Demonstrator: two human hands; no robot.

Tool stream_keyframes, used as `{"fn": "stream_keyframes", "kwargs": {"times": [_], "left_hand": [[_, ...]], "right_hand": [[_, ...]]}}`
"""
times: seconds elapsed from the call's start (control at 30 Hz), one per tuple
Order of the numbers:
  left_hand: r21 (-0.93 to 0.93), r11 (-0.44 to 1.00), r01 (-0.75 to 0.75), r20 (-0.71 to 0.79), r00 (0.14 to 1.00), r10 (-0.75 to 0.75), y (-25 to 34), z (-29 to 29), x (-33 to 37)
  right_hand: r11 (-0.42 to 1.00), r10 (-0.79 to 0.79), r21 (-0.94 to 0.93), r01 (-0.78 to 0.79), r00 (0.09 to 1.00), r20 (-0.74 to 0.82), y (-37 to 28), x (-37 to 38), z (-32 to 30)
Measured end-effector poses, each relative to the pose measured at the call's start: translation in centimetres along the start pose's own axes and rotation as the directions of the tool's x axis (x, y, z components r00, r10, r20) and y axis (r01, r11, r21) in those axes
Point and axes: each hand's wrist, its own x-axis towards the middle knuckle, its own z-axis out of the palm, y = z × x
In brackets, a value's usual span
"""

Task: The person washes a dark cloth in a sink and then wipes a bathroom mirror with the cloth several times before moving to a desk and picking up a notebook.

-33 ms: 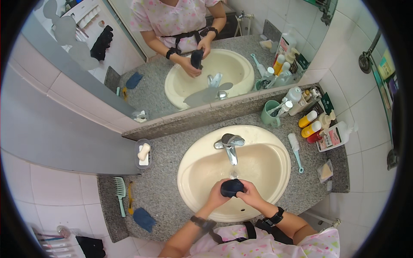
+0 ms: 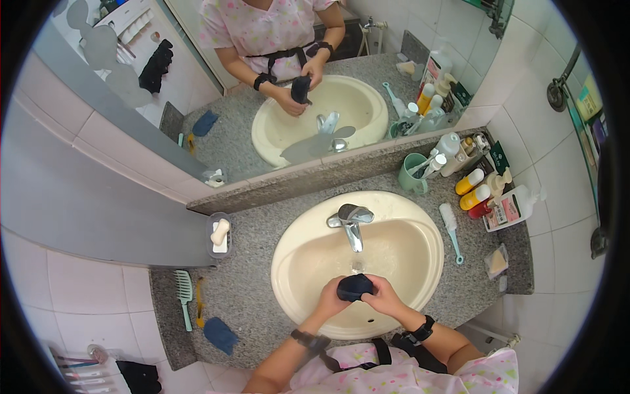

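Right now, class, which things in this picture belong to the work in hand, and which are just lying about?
In use:
- left hand and right hand, both holding the dark bundle
- cream basin, beneath them

Apparently just lying about, untouched:
- green comb
- blue cloth
- soap bar
- blue-handled brush

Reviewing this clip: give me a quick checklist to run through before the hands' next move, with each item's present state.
1. Left hand and right hand both on the dark bundle: ok.
2. Bundle held over the sink: ok.
3. No stream visible from the faucet: ok.
4. Soap bar in its dish: ok.
5. Blue cloth clear of the sink: ok.
6. Bundle wet or dry: cannot tell.
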Motion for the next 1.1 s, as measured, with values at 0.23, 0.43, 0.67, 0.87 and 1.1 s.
{"fn": "stream_keyframes", "kwargs": {"times": [0.23, 0.43, 0.67, 0.87, 1.1], "left_hand": [[0.260, 0.958, 0.116, -0.097, 0.991, -0.094, 2.6, -1.0, -1.8], [0.463, 0.886, 0.005, -0.068, 0.997, 0.029, 4.1, -2.8, -3.3], [0.600, 0.789, -0.129, 0.018, 0.989, 0.149, 5.9, -4.1, -5.6], [0.709, 0.608, -0.358, 0.143, 0.917, 0.373, 9.4, -5.3, -6.1], [0.726, 0.349, -0.593, 0.393, 0.774, 0.496, 10.3, -4.4, -5.0]], "right_hand": [[0.454, -0.303, -0.865, 0.211, 0.950, 0.073, -4.4, 1.6, -2.4], [0.008, -0.444, -0.991, 0.134, 0.888, 0.116, -6.9, 6.5, -2.2], [0.113, -0.449, -0.990, 0.089, 0.893, 0.029, -3.5, 7.9, -3.4], [0.755, -0.377, -0.620, 0.216, 0.915, -0.140, 0.1, 5.0, -4.2], [0.788, 0.501, -0.008, -0.616, 0.633, 0.591, 5.2, 0.5, -0.9]]}}
